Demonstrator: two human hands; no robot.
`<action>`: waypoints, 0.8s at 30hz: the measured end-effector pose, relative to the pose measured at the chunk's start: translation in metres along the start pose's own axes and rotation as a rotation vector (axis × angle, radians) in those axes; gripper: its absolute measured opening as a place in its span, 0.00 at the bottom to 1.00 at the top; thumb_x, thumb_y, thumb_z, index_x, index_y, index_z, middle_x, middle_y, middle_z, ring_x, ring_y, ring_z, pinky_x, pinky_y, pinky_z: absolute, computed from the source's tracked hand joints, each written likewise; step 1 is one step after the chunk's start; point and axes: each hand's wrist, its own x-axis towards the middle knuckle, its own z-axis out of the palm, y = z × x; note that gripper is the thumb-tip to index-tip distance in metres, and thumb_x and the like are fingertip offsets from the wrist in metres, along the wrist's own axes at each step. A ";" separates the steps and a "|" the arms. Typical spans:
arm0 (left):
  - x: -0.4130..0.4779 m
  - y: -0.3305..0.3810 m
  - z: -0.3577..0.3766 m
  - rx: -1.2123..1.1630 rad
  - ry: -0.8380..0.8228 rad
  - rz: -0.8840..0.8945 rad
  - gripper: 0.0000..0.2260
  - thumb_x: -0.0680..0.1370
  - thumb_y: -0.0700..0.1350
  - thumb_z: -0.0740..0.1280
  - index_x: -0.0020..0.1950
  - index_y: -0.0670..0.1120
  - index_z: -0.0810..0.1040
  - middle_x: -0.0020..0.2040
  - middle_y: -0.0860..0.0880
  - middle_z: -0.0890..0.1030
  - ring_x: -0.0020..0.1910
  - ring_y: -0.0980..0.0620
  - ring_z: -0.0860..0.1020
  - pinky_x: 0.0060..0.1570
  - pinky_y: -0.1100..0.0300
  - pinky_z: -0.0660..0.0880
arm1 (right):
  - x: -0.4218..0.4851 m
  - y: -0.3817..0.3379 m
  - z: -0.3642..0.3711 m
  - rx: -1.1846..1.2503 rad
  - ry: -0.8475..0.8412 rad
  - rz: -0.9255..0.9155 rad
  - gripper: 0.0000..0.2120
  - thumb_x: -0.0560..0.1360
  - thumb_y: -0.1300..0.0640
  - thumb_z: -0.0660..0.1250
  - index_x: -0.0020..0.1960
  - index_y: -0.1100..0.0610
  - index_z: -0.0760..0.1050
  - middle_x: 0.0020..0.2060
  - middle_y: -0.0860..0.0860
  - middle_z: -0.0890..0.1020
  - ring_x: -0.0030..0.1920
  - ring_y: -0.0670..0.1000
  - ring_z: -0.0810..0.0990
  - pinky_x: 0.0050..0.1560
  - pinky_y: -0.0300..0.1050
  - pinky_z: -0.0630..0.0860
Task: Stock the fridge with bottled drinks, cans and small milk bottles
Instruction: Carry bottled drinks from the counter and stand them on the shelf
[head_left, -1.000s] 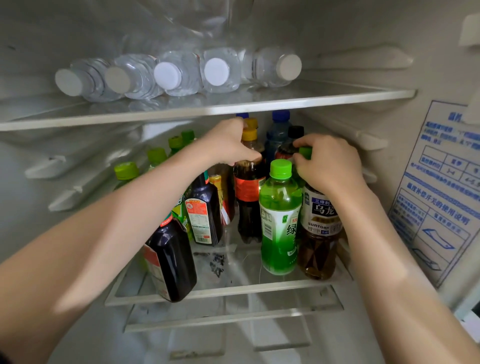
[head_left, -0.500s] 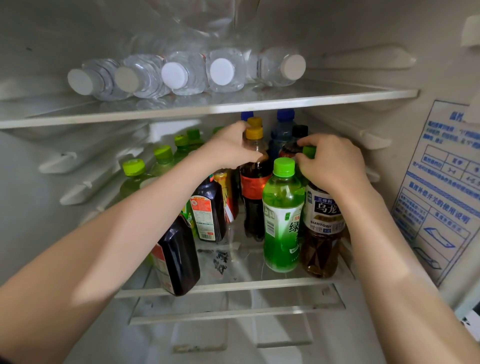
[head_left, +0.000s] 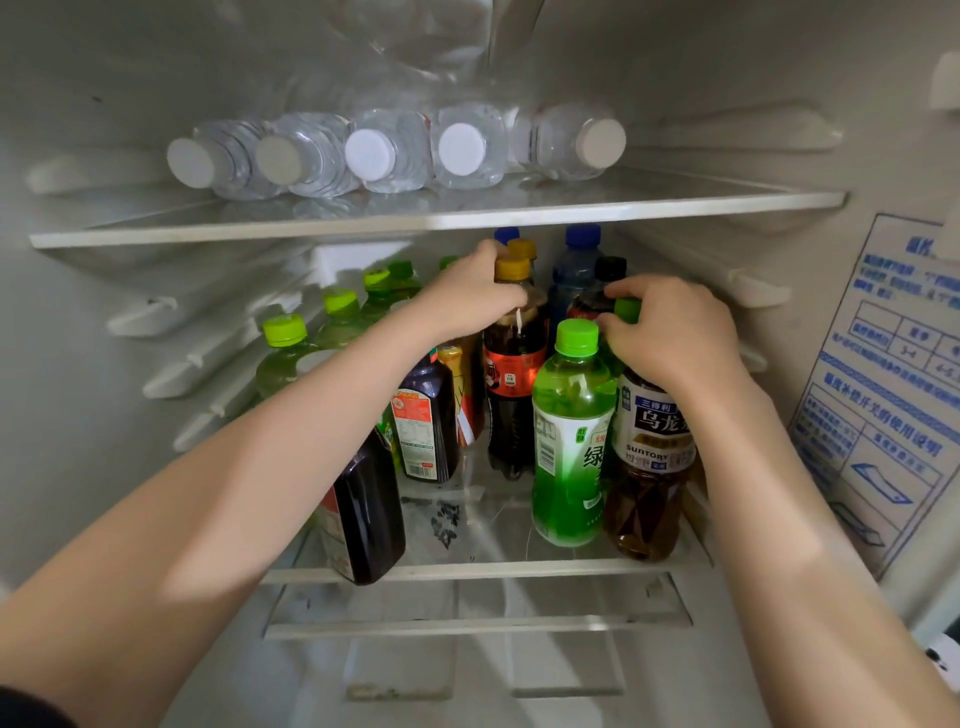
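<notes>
Both arms reach into the open fridge over the middle glass shelf. My left hand grips the neck of a dark cola bottle with a yellow cap and an orange label. My right hand curls round the green-capped top of a brown oolong tea bottle at the shelf's front right. A bright green tea bottle stands right beside it, touching it. Dark plum-coloured bottles stand under my left forearm. Pale green bottles line the left side.
Several clear water bottles lie on their sides on the upper glass shelf, caps facing me. Blue-capped bottles and a black-capped one stand at the back. A blue printed sticker covers the right wall. Bare glass shows at the shelf's front middle.
The view has shifted slightly, so the fridge contents sit a little further right in the frame. Both hands keep their holds on the same two bottle tops; no bottle has clearly moved.
</notes>
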 end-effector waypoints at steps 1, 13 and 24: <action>0.000 -0.001 -0.003 -0.041 -0.034 0.000 0.25 0.75 0.46 0.66 0.70 0.48 0.62 0.55 0.48 0.75 0.47 0.52 0.75 0.41 0.60 0.72 | 0.000 0.000 0.000 -0.001 0.001 -0.001 0.18 0.75 0.51 0.65 0.65 0.49 0.74 0.59 0.53 0.79 0.58 0.57 0.77 0.49 0.45 0.72; -0.001 0.002 0.013 0.083 0.141 0.085 0.09 0.74 0.57 0.68 0.45 0.55 0.71 0.42 0.58 0.75 0.39 0.60 0.73 0.35 0.64 0.66 | -0.001 -0.001 -0.004 -0.003 -0.022 0.003 0.18 0.76 0.51 0.64 0.66 0.49 0.73 0.60 0.53 0.79 0.59 0.57 0.76 0.51 0.46 0.73; 0.001 -0.006 0.014 -0.190 0.064 0.084 0.13 0.74 0.43 0.70 0.53 0.54 0.70 0.48 0.54 0.76 0.46 0.53 0.76 0.39 0.61 0.71 | 0.000 -0.002 -0.004 -0.004 -0.031 0.001 0.18 0.76 0.52 0.63 0.66 0.50 0.73 0.61 0.54 0.78 0.59 0.56 0.76 0.51 0.46 0.73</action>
